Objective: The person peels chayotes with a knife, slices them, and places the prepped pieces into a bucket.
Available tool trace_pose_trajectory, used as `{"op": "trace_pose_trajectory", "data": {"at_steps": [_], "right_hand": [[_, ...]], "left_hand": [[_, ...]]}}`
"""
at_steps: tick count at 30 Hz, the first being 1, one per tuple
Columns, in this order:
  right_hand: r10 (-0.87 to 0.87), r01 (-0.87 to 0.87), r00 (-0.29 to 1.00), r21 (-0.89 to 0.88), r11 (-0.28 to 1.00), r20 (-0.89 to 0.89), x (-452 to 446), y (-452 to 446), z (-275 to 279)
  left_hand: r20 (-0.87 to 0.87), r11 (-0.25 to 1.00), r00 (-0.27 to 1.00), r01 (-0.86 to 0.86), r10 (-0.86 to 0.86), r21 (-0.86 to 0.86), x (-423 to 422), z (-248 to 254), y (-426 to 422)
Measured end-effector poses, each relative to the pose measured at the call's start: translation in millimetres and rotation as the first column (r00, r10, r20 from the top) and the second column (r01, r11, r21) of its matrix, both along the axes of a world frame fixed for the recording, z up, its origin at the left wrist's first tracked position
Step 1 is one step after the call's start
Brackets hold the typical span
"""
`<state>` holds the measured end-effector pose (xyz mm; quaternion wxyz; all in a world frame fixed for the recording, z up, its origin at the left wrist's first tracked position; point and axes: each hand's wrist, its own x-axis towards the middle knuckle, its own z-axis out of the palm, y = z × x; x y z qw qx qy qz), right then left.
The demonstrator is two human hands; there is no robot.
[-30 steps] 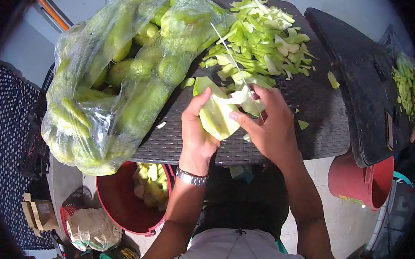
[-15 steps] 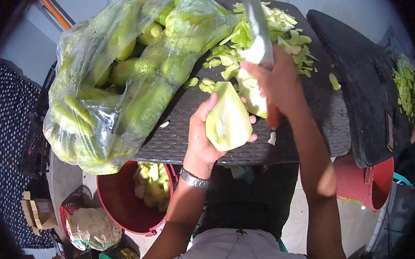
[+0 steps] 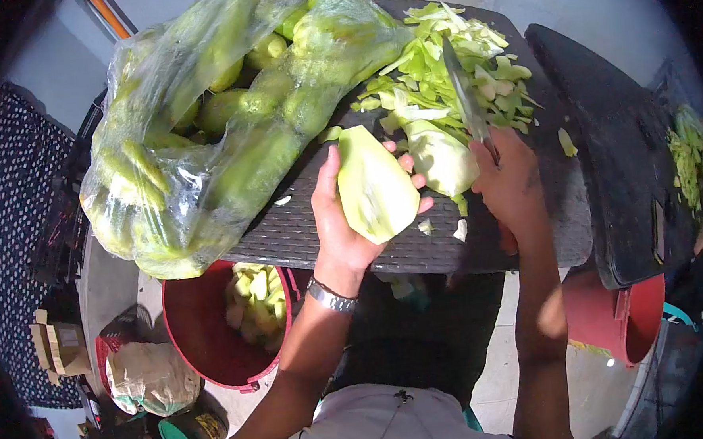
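Observation:
My left hand (image 3: 343, 212) is closed around the peeled half of a pale green fruit (image 3: 376, 186), palm up, with a shallow hollow showing in its face. My right hand (image 3: 512, 183) grips a knife (image 3: 464, 94) whose blade points away from me over the peelings. Beside the knife, another peeled piece of fruit (image 3: 444, 160) lies on the black woven-pattern table (image 3: 289, 243). A heap of green peelings (image 3: 439, 64) covers the table's far right part. At the left lies a clear plastic bag (image 3: 229, 154) full of unpeeled green fruit.
Below the table's left edge stands a red bucket (image 3: 206, 330) with pale cut pieces (image 3: 260, 300) inside. Another red container (image 3: 611, 317) is at the right, under a black chair back (image 3: 602, 143). A stuffed sack (image 3: 153, 381) sits on the floor at left.
My right hand and the knife have moved right and down, away from the left hand, uncovering the peeled piece on the table. The left hand still holds the half, slightly turned.

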<state>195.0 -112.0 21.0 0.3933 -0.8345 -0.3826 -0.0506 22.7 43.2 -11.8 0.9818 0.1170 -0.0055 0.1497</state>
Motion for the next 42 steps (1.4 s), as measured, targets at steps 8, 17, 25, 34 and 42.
{"op": "trace_pose_trajectory", "data": {"at_steps": [8, 17, 25, 34, 42], "right_hand": [[0.148, -0.148, 0.989, -0.052, 0.988, 0.001, -66, -36, 33], [0.282, -0.318, 0.940, -0.192, 0.929, -0.195, -159, -78, 14], [0.283, -0.312, 0.945, -0.197, 0.929, -0.163, -165, -77, 5], [0.246, -0.259, 0.963, -0.123, 0.958, -0.112, -169, -62, 1], [0.260, -0.263, 0.965, -0.073, 0.962, -0.040, -162, -55, -8]], "left_hand": [[0.011, 0.996, 0.996, -0.094, 0.094, 0.013, 4, 3, -3], [0.036, 0.970, 0.973, -0.228, 0.226, 0.087, 7, 5, 3], [-0.006, 0.963, 0.968, -0.249, 0.251, 0.109, 4, 14, -6], [-0.020, 0.975, 0.978, -0.205, 0.208, 0.089, 2, 7, -24], [-0.049, 0.966, 0.967, -0.248, 0.252, 0.079, 0, 4, -39]]}}
